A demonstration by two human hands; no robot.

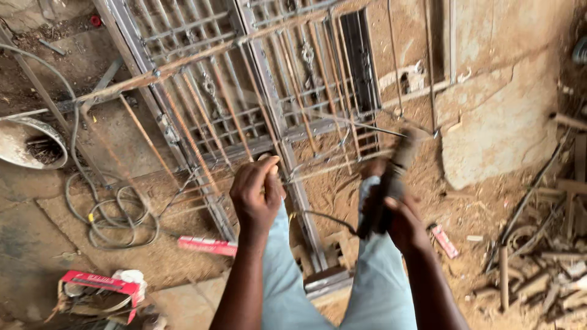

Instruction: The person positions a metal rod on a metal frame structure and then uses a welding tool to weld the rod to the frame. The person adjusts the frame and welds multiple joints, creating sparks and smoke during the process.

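Two hands at work over one grille (244,91) lying on the floor. Left hand (255,194) has its fingers closed on a thin rod at the grille's near edge; right hand (403,223), just right of it, wraps one blurred power tool (386,189). Steel grille looks heavy, rigid, rough; better gripped by its frame. Two red boxes (206,245) lie near.

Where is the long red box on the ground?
In the head view, the red box lies on the dirt floor at lower left, just left of the left hand, beside the metal gate frame and the coiled hose.
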